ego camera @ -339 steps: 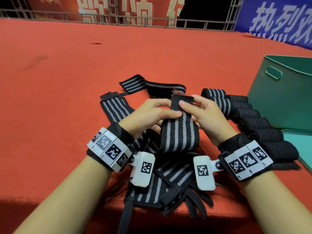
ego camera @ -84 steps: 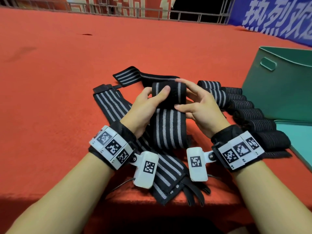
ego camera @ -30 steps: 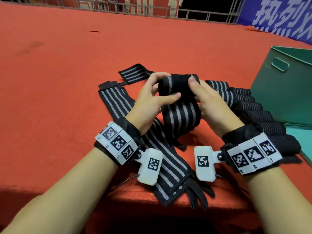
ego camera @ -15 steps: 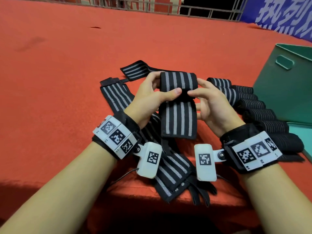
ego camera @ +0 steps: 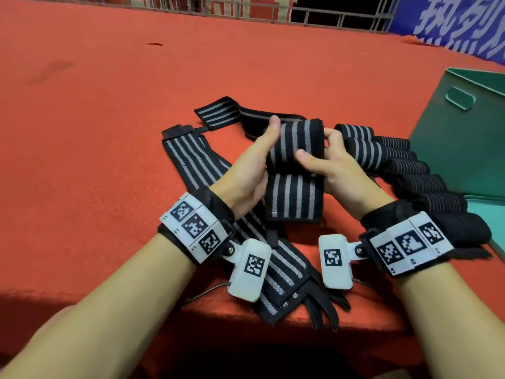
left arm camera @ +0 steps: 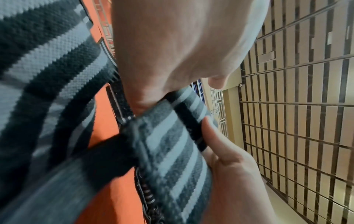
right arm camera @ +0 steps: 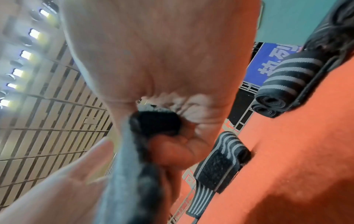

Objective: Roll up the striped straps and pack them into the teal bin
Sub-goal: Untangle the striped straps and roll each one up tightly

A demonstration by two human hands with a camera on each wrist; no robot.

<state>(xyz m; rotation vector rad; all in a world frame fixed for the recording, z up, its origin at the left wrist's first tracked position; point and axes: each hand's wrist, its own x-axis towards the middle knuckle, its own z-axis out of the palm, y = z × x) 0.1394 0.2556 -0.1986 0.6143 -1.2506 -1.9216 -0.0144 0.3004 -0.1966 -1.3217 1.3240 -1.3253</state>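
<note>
The left hand (ego camera: pixel 247 170) and the right hand (ego camera: pixel 337 170) each gripped one end of a half-rolled striped strap (ego camera: pixel 296 144), held just above the middle of the red-covered table (ego camera: pixel 95 119). The left thumb lay along one end of the roll and the right thumb pressed on its front, with the other fingers curled behind.

The roll's long axis ran left to right between the palms, with its stripes wrapping around it. A short unrolled tail (ego camera: pixel 293 198) hung down toward the table's near edge, so this strap seemed nearly wound.

A row of finished rolls (ego camera: pixel 390 160) lay on the right side, just beside the teal bin (ego camera: pixel 464 149), none visibly inside it. Two flat straps (ego camera: pixel 191 165) remained on the table, one (ego camera: pixel 218 113) lying further back. Judging by this, rolling was mostly done; packing had not begun.
</note>
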